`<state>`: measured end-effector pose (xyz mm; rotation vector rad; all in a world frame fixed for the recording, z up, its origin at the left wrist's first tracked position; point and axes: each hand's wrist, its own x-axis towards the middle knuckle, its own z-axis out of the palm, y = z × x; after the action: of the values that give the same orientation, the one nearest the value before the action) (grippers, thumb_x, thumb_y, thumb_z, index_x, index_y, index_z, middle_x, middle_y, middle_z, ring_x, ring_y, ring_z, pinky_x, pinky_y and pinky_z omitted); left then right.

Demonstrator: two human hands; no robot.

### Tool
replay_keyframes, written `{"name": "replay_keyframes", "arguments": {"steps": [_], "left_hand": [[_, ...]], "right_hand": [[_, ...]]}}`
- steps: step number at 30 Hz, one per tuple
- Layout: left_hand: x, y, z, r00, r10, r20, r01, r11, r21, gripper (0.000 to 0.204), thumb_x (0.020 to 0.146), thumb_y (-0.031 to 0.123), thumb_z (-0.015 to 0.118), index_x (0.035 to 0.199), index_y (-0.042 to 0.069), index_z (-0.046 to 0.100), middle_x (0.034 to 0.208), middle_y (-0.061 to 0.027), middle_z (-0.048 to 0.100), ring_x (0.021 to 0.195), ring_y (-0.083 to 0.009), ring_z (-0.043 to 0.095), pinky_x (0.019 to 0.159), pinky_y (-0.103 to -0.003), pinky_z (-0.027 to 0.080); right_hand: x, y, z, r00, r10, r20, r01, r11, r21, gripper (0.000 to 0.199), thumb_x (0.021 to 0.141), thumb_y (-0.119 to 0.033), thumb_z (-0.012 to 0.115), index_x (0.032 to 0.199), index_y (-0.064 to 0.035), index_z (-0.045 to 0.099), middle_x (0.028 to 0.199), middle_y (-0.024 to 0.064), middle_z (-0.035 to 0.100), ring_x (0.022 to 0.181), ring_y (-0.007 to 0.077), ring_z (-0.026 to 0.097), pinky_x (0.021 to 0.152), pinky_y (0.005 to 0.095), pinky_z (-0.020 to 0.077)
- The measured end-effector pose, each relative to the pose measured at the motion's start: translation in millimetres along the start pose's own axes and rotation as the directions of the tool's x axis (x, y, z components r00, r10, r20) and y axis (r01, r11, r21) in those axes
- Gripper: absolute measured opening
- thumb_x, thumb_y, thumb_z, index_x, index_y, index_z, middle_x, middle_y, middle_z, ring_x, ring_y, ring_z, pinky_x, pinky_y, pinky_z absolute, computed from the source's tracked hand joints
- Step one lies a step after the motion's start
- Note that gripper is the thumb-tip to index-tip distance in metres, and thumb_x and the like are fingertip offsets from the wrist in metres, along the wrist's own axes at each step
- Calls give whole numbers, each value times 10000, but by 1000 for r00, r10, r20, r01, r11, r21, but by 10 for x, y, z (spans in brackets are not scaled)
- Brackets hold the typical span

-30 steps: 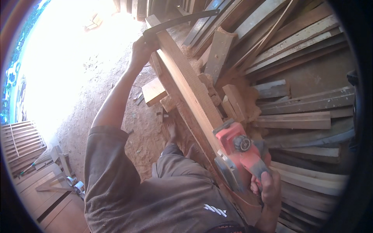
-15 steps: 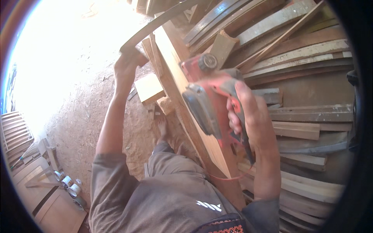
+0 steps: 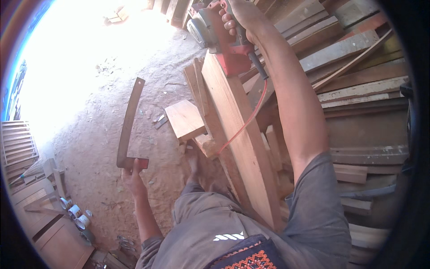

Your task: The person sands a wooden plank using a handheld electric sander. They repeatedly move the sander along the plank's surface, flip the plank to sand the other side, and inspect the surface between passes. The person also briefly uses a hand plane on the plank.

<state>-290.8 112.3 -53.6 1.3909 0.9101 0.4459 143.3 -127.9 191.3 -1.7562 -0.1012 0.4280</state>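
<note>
My right hand (image 3: 239, 15) grips the handle of a red and grey electric planer (image 3: 219, 36) resting at the far end of a long wooden plank (image 3: 239, 134). An orange cord (image 3: 246, 119) hangs from the planer across the plank. My left hand (image 3: 132, 175) is out to the left over the dirt floor, holding a rusty metal try square (image 3: 127, 127) by its short red stock, the long blade pointing away from me.
A short wooden block (image 3: 184, 119) lies beside the plank. Stacked timber boards (image 3: 358, 80) fill the right side. Small tins (image 3: 76, 215) and wooden frames (image 3: 20, 145) sit at lower left. Bright sunlit dirt floor (image 3: 80, 67) spreads at upper left.
My right hand has pushed the planer from the near end to the far end of the plank. My left hand has taken the square off the plank and swung it down to the left.
</note>
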Motion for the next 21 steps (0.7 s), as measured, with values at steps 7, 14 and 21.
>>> {"name": "replay_keyframes", "arguments": {"steps": [7,14,21], "left_hand": [[148,-64,25,997,-10,72,8,999,37,240,990,166,751,1175,23,702,1072,-24,720,944,-111,667,850,-306,548],[321,-120,370,977,-68,204,79,996,-46,273,986,187,758,1187,12,698,1012,-18,712,943,-109,639,846,-291,518],[92,-1,347,986,-90,141,91,996,-5,284,985,182,759,1188,-3,689,1053,-38,709,965,-128,649,866,-317,541]], "right_hand": [[-1304,206,-264,993,114,27,-113,993,-40,643,1039,-630,488,1054,-30,719,636,-44,467,459,55,399,444,249,336],[-3150,352,-477,904,387,-183,-390,920,20,478,1082,-462,510,882,-40,606,689,-3,542,480,57,462,432,252,337],[-1969,191,-301,963,244,-111,-246,969,-4,609,1085,-532,451,1024,-4,747,618,-40,439,457,63,409,446,257,343]]}}
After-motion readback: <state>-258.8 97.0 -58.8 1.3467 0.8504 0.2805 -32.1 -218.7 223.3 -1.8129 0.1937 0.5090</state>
